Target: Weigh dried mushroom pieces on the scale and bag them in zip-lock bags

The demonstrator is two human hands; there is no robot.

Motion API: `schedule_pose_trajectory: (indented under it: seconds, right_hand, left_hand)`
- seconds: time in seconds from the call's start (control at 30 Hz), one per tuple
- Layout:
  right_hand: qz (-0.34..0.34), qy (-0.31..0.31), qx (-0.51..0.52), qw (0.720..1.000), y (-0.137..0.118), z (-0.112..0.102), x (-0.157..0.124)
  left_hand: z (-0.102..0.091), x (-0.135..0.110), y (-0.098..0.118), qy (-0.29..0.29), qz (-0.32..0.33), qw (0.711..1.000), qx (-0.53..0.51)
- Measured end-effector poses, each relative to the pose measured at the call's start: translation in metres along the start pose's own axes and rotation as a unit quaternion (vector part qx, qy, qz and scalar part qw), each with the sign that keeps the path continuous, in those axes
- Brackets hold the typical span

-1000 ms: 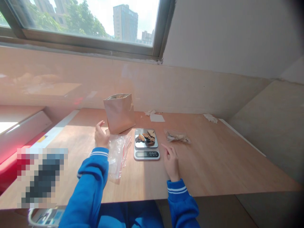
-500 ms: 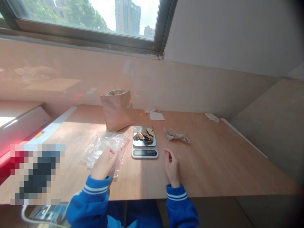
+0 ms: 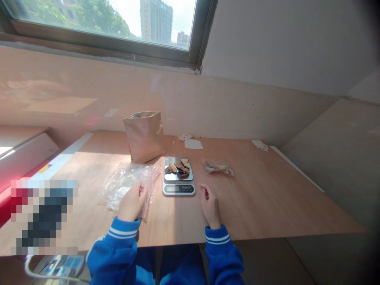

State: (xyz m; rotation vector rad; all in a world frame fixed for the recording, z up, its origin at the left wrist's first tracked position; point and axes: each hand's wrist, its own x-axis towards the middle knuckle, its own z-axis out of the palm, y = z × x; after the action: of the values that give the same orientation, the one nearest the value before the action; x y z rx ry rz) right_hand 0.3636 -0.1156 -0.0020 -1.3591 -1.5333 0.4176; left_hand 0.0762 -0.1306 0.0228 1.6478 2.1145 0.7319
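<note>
A small kitchen scale (image 3: 178,189) stands in the middle of the table, with several dried brown-and-cream slices (image 3: 181,168), dark at the edges, on its metal plate. My left hand (image 3: 132,201) rests on clear plastic zip bags (image 3: 124,183) left of the scale, its fingers curled in and no object showing in them. To the right of the scale, my right hand (image 3: 210,204) lies on the tabletop, loosely bent and empty, with thumb and fingers apart. Beyond it lies a small clear bag of pale dried pieces (image 3: 219,168). The scale's display is unreadable.
An open brown paper pouch (image 3: 145,136) stands upright behind the zip bags. A white paper piece (image 3: 193,144) and crumpled tissue (image 3: 185,137) lie near the wall, another tissue (image 3: 259,145) at back right. A blurred-out dark object (image 3: 49,217) is at left, with a white cable (image 3: 28,269) below.
The whole view shifts slightly, with things appearing a little further left. Both hands stay in nearly the same places beside the scale; nothing is picked up or put down.
</note>
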Motion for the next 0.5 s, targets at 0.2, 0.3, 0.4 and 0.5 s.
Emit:
schedule_pose_trajectory:
  seconds: [0.2,0.3,0.4,0.5]
  right_hand:
    - [0.005,0.002,-0.005,1.0,0.0,0.0,0.001]
    - [0.0,-0.008,-0.006,1.0,0.001,0.0,0.001]
    - [-0.008,-0.007,-0.003,1.0,0.0,0.0,0.001]
    - [-0.013,-0.007,0.003,1.0,0.001,0.0,0.001]
  left_hand:
    - [0.002,0.012,-0.008,0.113,0.031,0.99,-0.083]
    - [-0.009,0.034,-0.014,0.22,0.068,0.969,-0.092]
    - [-0.025,0.075,-0.018,0.272,0.056,0.958,-0.076]
    - [-0.033,0.119,-0.021,0.231,0.022,0.968,-0.101]
